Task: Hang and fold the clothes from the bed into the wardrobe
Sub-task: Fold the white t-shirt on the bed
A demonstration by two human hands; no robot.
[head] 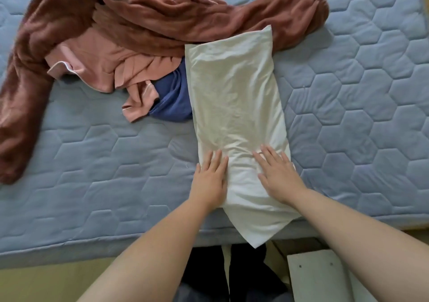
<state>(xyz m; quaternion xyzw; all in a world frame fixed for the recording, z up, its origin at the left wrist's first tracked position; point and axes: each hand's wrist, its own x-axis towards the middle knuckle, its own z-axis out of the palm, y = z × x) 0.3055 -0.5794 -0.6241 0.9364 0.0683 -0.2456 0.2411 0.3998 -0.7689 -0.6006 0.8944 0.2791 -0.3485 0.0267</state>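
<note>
Two hands lie flat on white garment (234, 97), fingers straight and slightly spread. Left hand (210, 181) presses near left edge, right hand (277, 176) on right part. Garment folded in long strip on blue bed (348, 92), near end hangs over edge. Brown fleece garment (162, 20), pink clothes (97, 69), dark blue cloth (173, 97) piled beside it, touching.

bare mattress (359, 97) right, clothes pile (120, 46) crowding upper left
</note>
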